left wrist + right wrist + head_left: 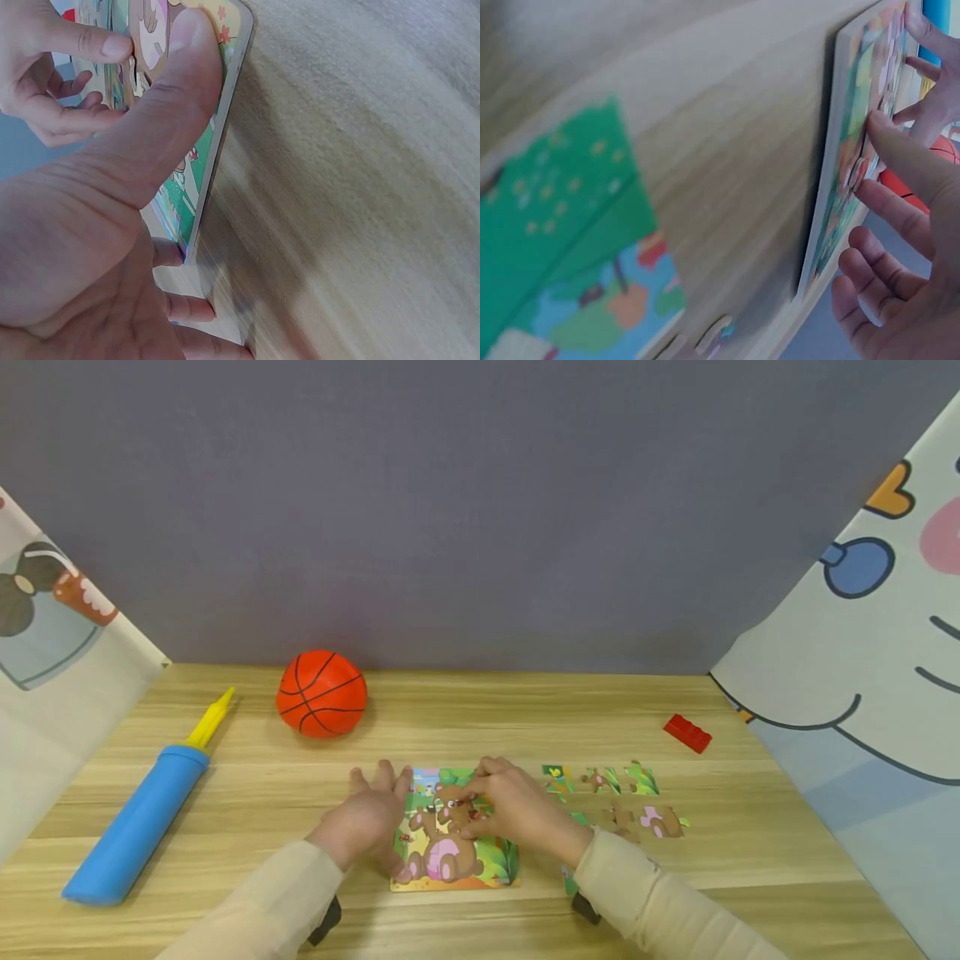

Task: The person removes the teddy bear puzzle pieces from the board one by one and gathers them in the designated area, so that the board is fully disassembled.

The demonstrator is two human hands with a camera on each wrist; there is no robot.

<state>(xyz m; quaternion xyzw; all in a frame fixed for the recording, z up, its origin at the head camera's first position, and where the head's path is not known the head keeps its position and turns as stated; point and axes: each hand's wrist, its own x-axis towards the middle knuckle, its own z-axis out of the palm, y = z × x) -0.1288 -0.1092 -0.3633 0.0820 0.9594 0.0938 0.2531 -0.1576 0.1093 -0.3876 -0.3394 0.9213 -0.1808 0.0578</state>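
Directly over the middle of the puzzle board (454,832), right hand (517,810) pinching a bear piece (459,810) between thumb and fingertips, nearer than the left hand (371,820), fingers straight, thumb pressed on the board's left edge.

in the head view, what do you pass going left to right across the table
pump → basketball → left hand → puzzle board → right hand → loose puzzle pieces → red brick
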